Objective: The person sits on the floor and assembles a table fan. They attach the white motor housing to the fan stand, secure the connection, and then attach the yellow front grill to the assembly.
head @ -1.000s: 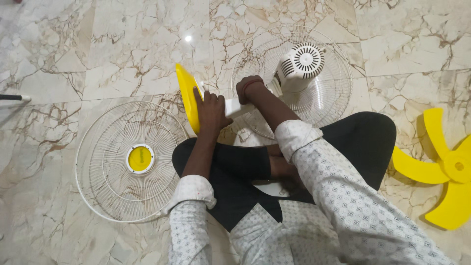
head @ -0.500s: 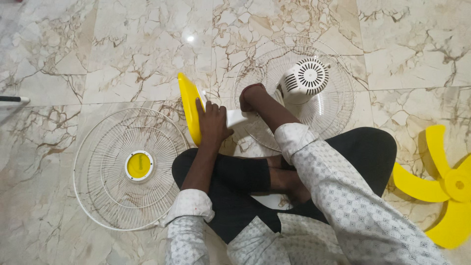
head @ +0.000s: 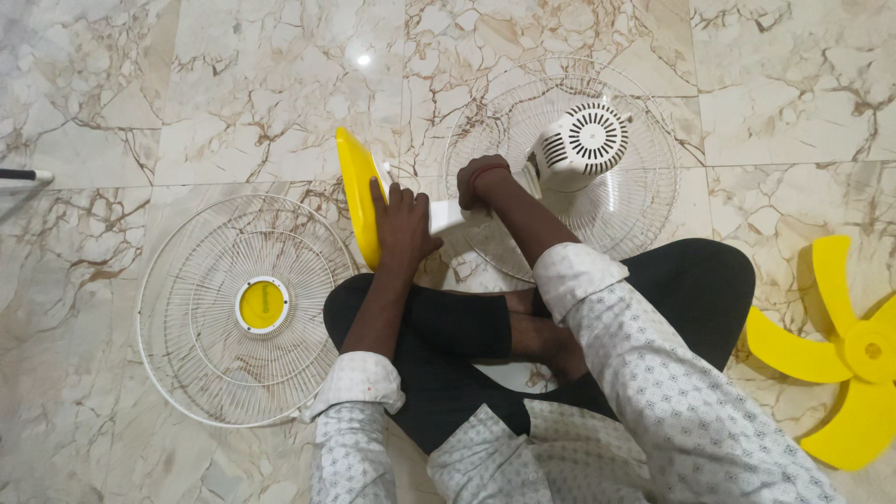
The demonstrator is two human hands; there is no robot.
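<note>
A white fan stem [head: 446, 216] lies just above the floor in front of the seated person's crossed legs, running between a yellow base [head: 357, 191] on its left end and a white motor housing [head: 581, 145] on its right. The left hand [head: 401, 224] rests on the stem where it meets the yellow base, fingers laid fairly flat and together against the base's back face, thumb toward the stem. The right hand [head: 478, 179] sits further along the stem, near the motor housing, curled into a loose fist over it (whether the fingers close fully round the stem I cannot tell, since the back of the hand hides them).

The motor housing, with its round slotted end facing up, stands inside a white wire guard [head: 560, 159] that lies flat on the marble floor [head: 187, 93]. A second wire guard [head: 245, 308], with a yellow disc at its centre, lies flat on the floor to the left, just beside the person's left knee. Well apart, at the right edge, a yellow fan blade [head: 845, 345] lies on the floor. A dark rod tip [head: 21, 175] shows at the left edge.
</note>
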